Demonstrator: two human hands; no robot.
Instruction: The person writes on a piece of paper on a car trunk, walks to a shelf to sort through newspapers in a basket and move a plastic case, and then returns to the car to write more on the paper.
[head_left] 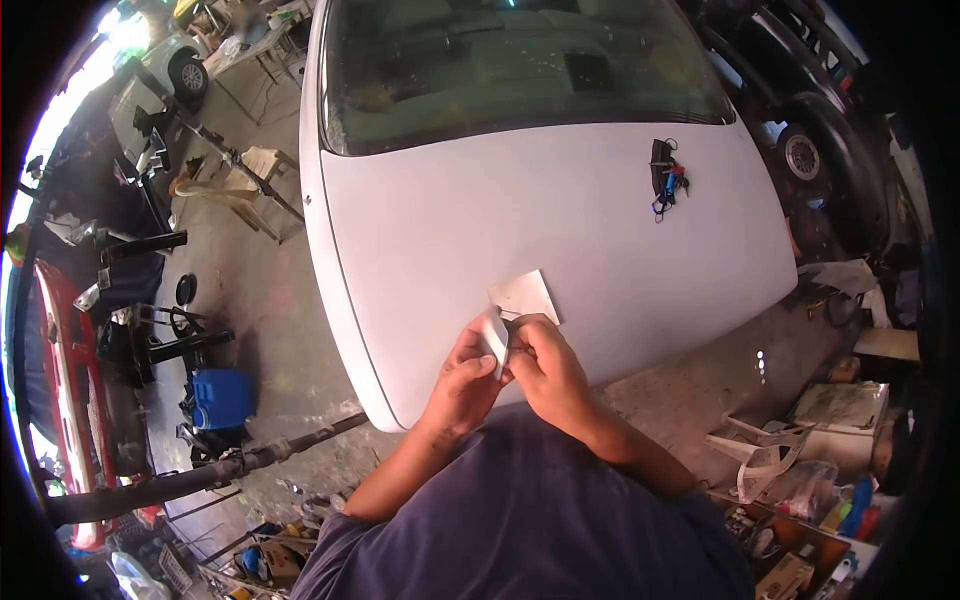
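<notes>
Both hands are raised close together in front of my chest, over the near edge of a white car panel. Between them is a small, pale, flat piece, thin like folded paper or sheet; its exact kind I cannot make out. My left hand pinches it with the thumb on its face. The fingers of my right hand are curled closed against its right side, partly hiding it. Just beyond the fingers, a whitish rectangular sheet lies flat on the panel.
A bunch of keys with a black pouch rests on the panel's right side, below the car's glass. At left are a plastic chair, a blue container and a long metal bar. Clutter and a box stand at right.
</notes>
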